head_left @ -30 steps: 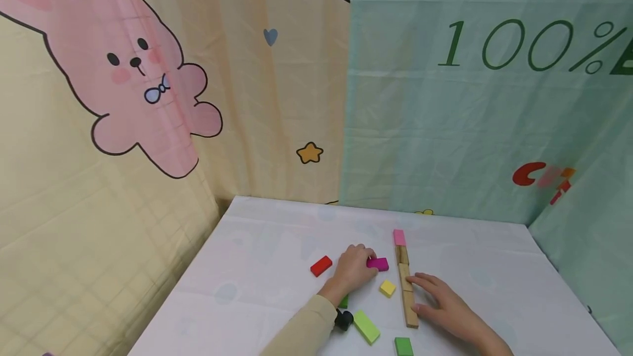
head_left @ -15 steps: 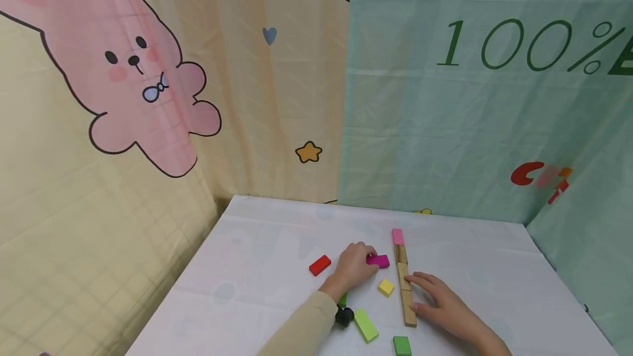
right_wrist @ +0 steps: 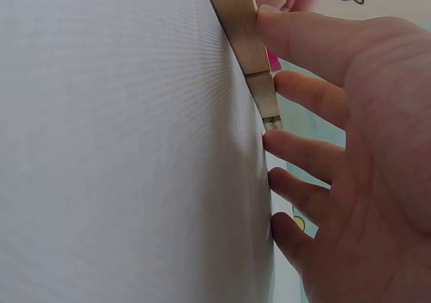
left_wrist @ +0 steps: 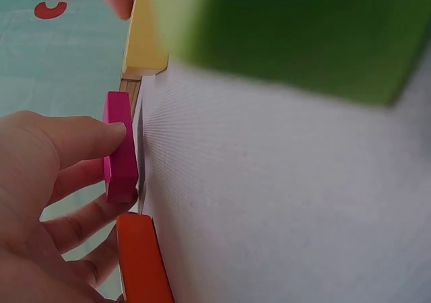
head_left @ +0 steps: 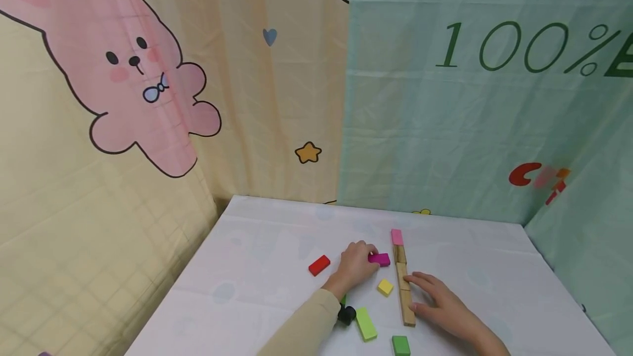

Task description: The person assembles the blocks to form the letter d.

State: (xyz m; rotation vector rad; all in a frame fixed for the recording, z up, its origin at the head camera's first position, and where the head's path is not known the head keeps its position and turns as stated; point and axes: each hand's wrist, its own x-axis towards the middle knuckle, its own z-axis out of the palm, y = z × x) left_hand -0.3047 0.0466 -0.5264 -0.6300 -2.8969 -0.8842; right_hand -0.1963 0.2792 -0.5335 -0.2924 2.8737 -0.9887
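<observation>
My left hand [head_left: 357, 262] pinches a magenta block [head_left: 379, 260] between thumb and fingers, as the left wrist view also shows the magenta block [left_wrist: 120, 148]. Just right of it runs a straight row of blocks: a pink block [head_left: 396, 237] at the far end, then several plain wooden blocks [head_left: 403, 276] towards me. Beside the near part of this row lies my right hand [head_left: 440, 304], its thumb and index fingertip touching the wooden blocks. In the right wrist view the fingers [right_wrist: 306, 156] are spread and hold nothing.
A red block [head_left: 319, 265] lies left of my left hand. Between the hands is a yellow block [head_left: 385, 288]. Nearer me are a lime block [head_left: 366, 324] and a green block [head_left: 401, 345]. Another green block [head_left: 343, 299] is partly hidden by my left wrist. Curtains enclose the white table [head_left: 237, 279].
My left hand has shifted slightly right and away from me with the magenta block, closer to the row. The right hand stays at the wooden blocks.
</observation>
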